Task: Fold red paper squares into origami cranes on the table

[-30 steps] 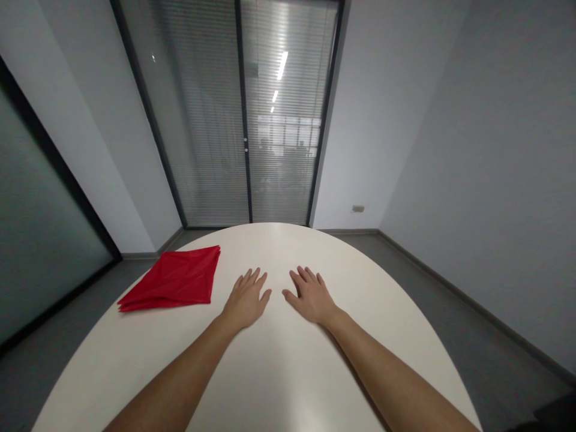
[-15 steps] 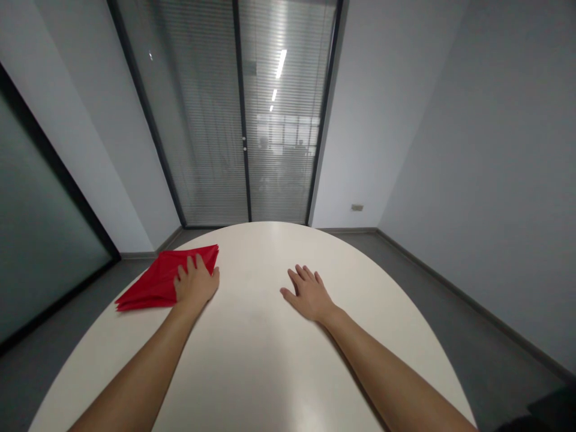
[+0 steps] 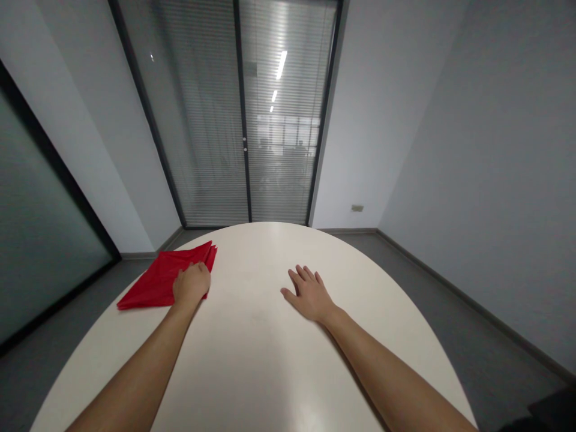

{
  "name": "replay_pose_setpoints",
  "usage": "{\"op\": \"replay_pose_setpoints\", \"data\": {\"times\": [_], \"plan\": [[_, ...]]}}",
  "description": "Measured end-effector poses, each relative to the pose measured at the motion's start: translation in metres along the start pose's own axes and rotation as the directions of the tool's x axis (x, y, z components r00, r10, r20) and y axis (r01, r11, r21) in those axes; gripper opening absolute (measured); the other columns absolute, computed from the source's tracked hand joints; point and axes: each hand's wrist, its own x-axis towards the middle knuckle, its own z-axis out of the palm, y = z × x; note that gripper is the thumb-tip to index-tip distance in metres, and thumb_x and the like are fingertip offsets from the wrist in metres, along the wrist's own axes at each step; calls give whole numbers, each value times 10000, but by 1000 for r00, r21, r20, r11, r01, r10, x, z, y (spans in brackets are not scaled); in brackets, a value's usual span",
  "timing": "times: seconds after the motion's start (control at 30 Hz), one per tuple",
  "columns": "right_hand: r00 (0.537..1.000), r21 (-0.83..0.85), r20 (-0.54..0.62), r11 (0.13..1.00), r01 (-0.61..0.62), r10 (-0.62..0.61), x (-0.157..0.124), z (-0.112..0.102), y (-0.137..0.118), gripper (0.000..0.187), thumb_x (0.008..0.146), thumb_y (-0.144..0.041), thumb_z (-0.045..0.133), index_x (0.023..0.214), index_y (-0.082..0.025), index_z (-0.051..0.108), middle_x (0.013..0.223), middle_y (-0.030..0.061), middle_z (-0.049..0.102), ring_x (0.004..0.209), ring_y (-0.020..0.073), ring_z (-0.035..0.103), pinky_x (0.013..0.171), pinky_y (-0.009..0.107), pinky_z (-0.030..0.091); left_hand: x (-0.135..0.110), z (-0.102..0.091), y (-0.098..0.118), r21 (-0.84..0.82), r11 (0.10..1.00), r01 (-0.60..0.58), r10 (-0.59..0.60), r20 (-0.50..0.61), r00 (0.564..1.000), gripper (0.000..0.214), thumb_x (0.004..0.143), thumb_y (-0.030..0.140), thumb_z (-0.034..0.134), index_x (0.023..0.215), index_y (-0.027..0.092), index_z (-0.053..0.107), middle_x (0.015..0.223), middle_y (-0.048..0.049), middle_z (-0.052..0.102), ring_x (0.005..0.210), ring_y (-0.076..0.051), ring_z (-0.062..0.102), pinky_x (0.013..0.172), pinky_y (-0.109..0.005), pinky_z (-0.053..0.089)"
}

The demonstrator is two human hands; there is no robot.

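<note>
A folded red cloth (image 3: 157,279) lies near the left edge of the round white table (image 3: 252,348), its layers showing at the far right corner. My left hand (image 3: 192,283) is on the cloth's right side, fingers curled in and closed on the fabric; the fingertips are partly hidden. Resting palm down on the tabletop, right of the middle, is my right hand (image 3: 308,294). Its fingers are stretched out and apart, with nothing in them.
Beyond the table stands a glass partition (image 3: 211,180) with blinds and a dark frame. A wall socket (image 3: 357,208) sits low on the far wall. Grey floor surrounds the table, and a dark object (image 3: 555,411) shows at the bottom right corner.
The fingers of my left hand have curled from spread to closed on the red cloth, and the cloth's right corner has bunched slightly. My right hand has stayed in place.
</note>
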Motion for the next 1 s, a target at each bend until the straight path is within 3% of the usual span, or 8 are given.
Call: {"op": "replay_pose_setpoints", "data": {"times": [0.13,0.37,0.53,0.6,0.7,0.77,0.93,1.0], "plan": [[1000,-1,-3,1000,5,-5,0,2,1,723,967,-619,386,1538,-175,365,1639,156,256,1525,358,151,1205,547,82,-3,-7,1,-89,979,186,-190,-42,981,489,996,267,264,1098,96,711,1085,-219,730,1001,-352,696,802,-454,538],[1000,-6,-8,1000,9,-9,-1,1,1,724,966,-620,386,1533,-171,374,1638,160,258,1523,365,157,1202,554,86,-9,-17,1,-351,912,212,-274,-137,952,395,938,438,522,1066,116,714,1059,-176,741,997,-352,677,803,-436,524],[1000,-1,-9,1000,9,-9,-1,-1,-1,718,970,-620,383,1533,-173,376,1637,162,258,1525,355,156,1200,546,91,-9,-23,-1,-462,857,230,-340,-170,925,459,995,418,410,994,79,719,1049,-212,734,997,-386,673,831,-511,525],[1000,0,-6,1000,7,-7,-1,-1,-2,718,970,-617,389,1533,-171,375,1637,165,258,1525,355,155,1200,548,91,-10,-26,1,-466,863,194,-345,-264,901,455,1010,370,385,1047,48,706,1150,-230,707,1072,-402,651,903,-568,503],[1000,3,-11,1000,9,-9,-2,-3,-2,713,969,-609,403,1526,-164,388,1632,170,268,1524,355,162,1201,553,97,-14,-32,13,-398,917,-31,-198,-521,830,420,1026,283,360,1152,38,676,1435,-214,552,1333,-373,496,1122,-593,347],[1000,14,-25,1000,15,-15,-3,-3,-2,707,964,-605,422,1514,-161,409,1623,171,291,1519,357,180,1200,561,111,-20,-36,28,-332,928,-170,-73,-609,790,420,1032,301,365,1173,62,680,1524,-183,465,1435,-340,385,1188,-552,279],[985,152,-174,988,39,-12,0,0,1,542,998,-523,392,1404,-192,533,1516,147,479,1440,322,371,1178,570,209,-56,-35,82,-245,870,-427,209,-601,771,398,1014,292,391,1252,146,674,1590,-108,384,1487,-302,310,1201,-518,296],[962,286,-272,957,44,37,4,1,3,510,1014,-493,356,1349,-171,565,1421,156,568,1349,289,488,1151,509,304,-79,-24,103,-219,835,-505,337,-523,783,393,1007,281,395,1254,181,684,1602,-85,365,1492,-299,303,1213,-523,274]]}}
